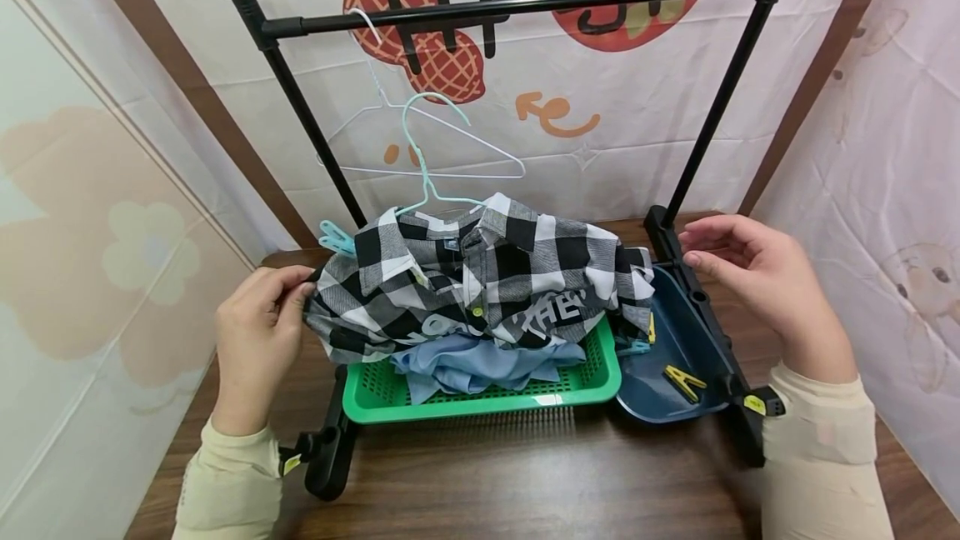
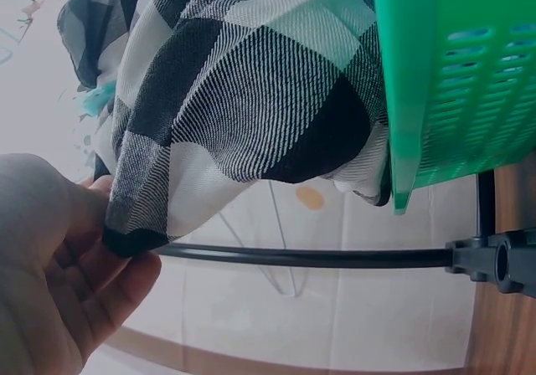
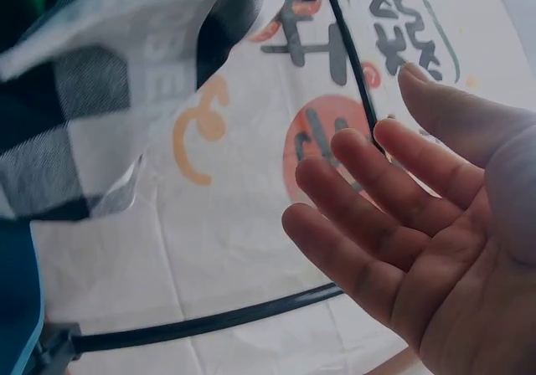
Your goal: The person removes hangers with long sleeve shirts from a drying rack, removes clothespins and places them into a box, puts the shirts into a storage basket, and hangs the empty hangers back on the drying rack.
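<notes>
A black-and-white checked shirt lies over a green basket, with a mint-green hanger in its collar. My left hand pinches the shirt's left sleeve end between thumb and fingers. In the left wrist view, the checked cloth runs from those fingertips up to the basket's side. My right hand is off to the right of the shirt, fingers extended and holding nothing. The right wrist view shows its palm and spread fingers apart from the cloth. A light blue clip shows behind the shirt's left shoulder.
A black rack stands around the basket, its top bar carrying a white hanger. Light blue cloth lies in the basket. To the right, a dark blue tray holds clothespins, including a yellow one. Fabric walls surround the wooden table.
</notes>
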`<state>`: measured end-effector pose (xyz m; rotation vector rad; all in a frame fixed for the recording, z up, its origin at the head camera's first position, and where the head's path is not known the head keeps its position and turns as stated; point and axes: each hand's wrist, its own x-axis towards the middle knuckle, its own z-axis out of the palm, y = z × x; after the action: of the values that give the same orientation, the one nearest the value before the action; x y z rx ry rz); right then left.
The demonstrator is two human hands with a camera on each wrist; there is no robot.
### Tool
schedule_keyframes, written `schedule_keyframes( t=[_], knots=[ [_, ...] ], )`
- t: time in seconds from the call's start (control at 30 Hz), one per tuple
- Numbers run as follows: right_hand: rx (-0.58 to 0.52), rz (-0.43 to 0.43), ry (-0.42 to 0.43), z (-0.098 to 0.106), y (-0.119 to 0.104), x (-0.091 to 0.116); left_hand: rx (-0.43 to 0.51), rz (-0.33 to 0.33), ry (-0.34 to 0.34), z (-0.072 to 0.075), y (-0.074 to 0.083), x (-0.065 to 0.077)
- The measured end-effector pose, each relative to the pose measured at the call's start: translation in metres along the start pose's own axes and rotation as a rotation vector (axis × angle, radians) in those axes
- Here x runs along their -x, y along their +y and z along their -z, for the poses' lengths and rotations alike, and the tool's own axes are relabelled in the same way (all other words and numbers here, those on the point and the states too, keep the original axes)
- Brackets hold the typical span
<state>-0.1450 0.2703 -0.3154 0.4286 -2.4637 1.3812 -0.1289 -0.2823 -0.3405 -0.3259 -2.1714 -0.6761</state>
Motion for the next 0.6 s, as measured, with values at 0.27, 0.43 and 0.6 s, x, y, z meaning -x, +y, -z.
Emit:
schedule_keyframes(
  t=[0.27, 0.43, 0.6],
  knots=[
    [-0.079, 0.197, -0.075, -0.018, -0.025, 0.006, 0.007, -0.004, -0.011, 0.0, -0.002, -0.001],
    [-0.115, 0.304, -0.142, -0.032, -0.041, 0.001, 0.016, 0.003, -0.037, -0.001, -0.005, -0.002],
    [-0.103, 0.417, -0.19, -0.044, -0.064, -0.012, 0.002, 0.006, -0.063, -0.001, -0.006, -0.004]
  ],
)
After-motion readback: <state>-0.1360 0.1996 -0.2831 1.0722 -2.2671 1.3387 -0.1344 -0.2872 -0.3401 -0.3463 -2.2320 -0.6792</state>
